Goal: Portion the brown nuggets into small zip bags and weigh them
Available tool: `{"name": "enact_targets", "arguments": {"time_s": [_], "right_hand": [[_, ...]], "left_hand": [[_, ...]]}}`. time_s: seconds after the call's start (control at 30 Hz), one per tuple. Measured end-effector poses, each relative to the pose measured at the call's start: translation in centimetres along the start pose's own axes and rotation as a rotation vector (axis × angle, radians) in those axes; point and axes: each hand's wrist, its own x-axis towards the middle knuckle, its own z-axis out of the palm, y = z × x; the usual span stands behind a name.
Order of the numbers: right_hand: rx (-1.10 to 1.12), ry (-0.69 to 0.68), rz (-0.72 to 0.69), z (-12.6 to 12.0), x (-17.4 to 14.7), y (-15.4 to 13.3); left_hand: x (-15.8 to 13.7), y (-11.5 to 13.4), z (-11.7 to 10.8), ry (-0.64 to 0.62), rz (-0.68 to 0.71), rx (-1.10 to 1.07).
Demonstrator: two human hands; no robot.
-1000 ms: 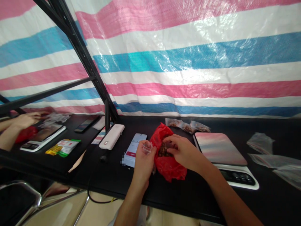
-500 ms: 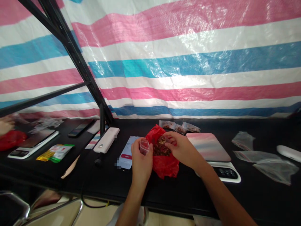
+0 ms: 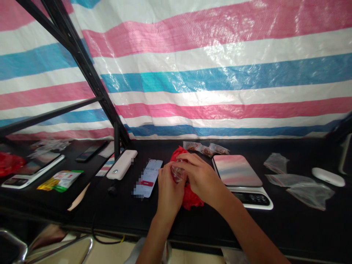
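My left hand [image 3: 171, 187] is closed around a small clear zip bag [image 3: 178, 171], holding it upright over the red plastic bag. Bent over that bag's mouth, my right hand [image 3: 202, 176] has its fingers drawn together; what they hold is hidden. Beneath both hands lies the red plastic bag [image 3: 194, 200], its contents now mostly covered. Behind it rest several small filled zip bags [image 3: 205, 149] with brown pieces inside. A digital scale [image 3: 239, 170] with a shiny plate stands right of my hands, and a lit phone [image 3: 148, 179] lies to the left.
Flat clear bags [image 3: 310, 192] and a white case [image 3: 328, 176] lie at right. Leftward are a white power bank [image 3: 122, 164], a colourful packet [image 3: 62, 180], another scale [image 3: 33, 172] and a dark phone [image 3: 90, 151]. A black metal post [image 3: 90, 80] rises before the striped sheet.
My right hand has come out of the red bag and moved left to the clear bag's mouth. The other person's hand at far left has left the view.
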Motion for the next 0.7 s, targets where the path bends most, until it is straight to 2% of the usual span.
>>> {"name": "enact_targets", "arguments": {"time_s": [0.1,0.23,0.37,0.47,0.53,0.63,0.7], "right_hand": [[-0.003,0.009,-0.03,0.0,-0.1,-0.1],[0.003,0.095,-0.038,0.0,0.0,0.0],[-0.065,0.174,0.133,-0.2,-0.1,1.1],[-0.14,0.03,0.284,-0.6,-0.5,2.1],[-0.162,-0.099,0.342,-0.8,-0.9,2.5],[-0.216,-0.222,0.37,-0.8,-1.3,2.8],[-0.256,-0.264,0.378,-0.6,-1.4,2.9]], "left_hand": [[0.0,0.0,-0.2,-0.001,0.001,-0.013],[-0.1,-0.4,-0.6,0.019,0.005,-0.013],[0.1,-0.6,-1.0,0.073,0.023,-0.021],[0.3,-0.2,-1.7,0.154,-0.03,0.002],[0.2,0.3,-2.3,0.148,-0.124,0.042],[-0.4,0.7,-3.0,0.009,-0.317,0.117],[-0.9,0.7,-3.1,-0.087,-0.375,0.085]]}}
